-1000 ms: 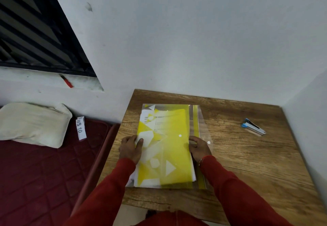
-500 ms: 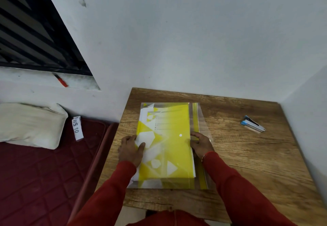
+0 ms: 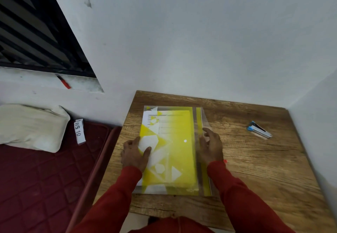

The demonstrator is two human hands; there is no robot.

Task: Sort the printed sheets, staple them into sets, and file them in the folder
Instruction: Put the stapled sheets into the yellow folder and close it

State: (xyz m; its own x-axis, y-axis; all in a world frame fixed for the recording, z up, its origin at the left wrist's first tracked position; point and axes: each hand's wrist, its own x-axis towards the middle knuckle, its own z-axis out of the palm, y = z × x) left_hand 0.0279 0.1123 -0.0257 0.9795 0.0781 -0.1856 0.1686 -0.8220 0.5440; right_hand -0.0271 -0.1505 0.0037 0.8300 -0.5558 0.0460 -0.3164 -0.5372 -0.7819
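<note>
**On the wooden table, both hands flank the yellow folder**

At the near-left part of the table point(image 3: 255, 169), the left hand point(image 3: 134, 155) rests on the left edge of the folder point(image 3: 175, 152), fingers loosely bent and thumb pressed flat on the cover; it pinches nothing that I can see. The right hand point(image 3: 211, 148) sits on the folder's clear right flap, fingers spread and fairly straight, pressing down rather than gripping.

The printed sheets point(image 3: 151, 118) are inside, showing white through the translucent cover at the far-left corner, and they sit slightly askew there.

Here's the danger: the plastic looks slick, and a push from one side only could slide the folder across the wood or let the sheets creep out at the far-left corner. If the flap gets folded over while the paper is crooked, a corner could crease.

Farther out, the stapler point(image 3: 259, 132) lies well apart to the far right. Off the left edge, a white pillow point(image 3: 31, 127) rests on a maroon mattress point(image 3: 45, 187).
</note>
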